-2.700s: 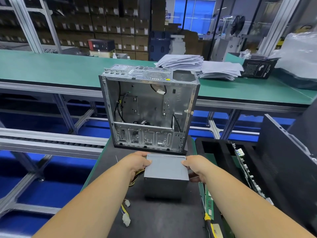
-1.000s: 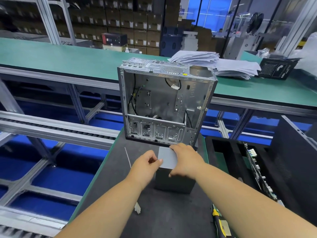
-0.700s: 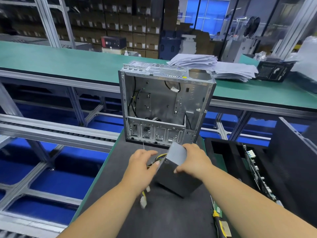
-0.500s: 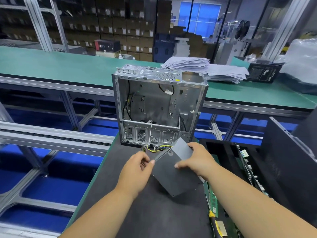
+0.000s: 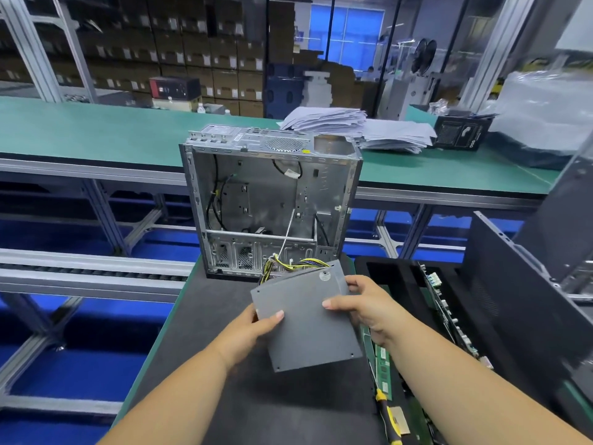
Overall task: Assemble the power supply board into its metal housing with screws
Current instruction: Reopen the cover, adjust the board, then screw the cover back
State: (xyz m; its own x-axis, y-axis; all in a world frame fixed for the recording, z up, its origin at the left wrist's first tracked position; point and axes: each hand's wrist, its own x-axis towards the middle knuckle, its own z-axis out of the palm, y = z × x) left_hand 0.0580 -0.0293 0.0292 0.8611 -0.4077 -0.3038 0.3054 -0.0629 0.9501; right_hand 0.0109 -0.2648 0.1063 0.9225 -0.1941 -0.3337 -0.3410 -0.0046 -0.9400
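Hands both clamp the grey rectangular metal power supply box (image 5: 308,316), held clear above the dark mat-covered worktop (image 5: 205,319) at the centre of view. Left hand (image 5: 247,332) grips the box's 9 o'clock edge, thumb lying on the broad top face and fingers hidden beneath. Right hand (image 5: 369,306) grips the 3 o'clock edge, thumb on the top face and fingers curled round the far corner. Box is tilted, its far corner raised, with a round silver sticker (image 5: 324,276) near that corner.

Bundle of yellow and black wires (image 5: 288,264) leaves the box's far edge at 12 o'clock; a thin white strand (image 5: 286,235) rises from it across the housing's opening.

Open silver sheet-metal computer housing (image 5: 272,200) stands upright on the worktop at 12 o'clock from the box, open side facing the camera, interior showing black cables and perforated lower bays. Box is just in front of the housing, not inside it.

Yellow-handled screwdriver (image 5: 386,412) lies at 5 o'clock beside green circuit boards (image 5: 382,364). Black foam tray (image 5: 394,277) sits at 3 o'clock. Stack of white papers (image 5: 353,126) rests on the green bench (image 5: 96,130) behind the housing.
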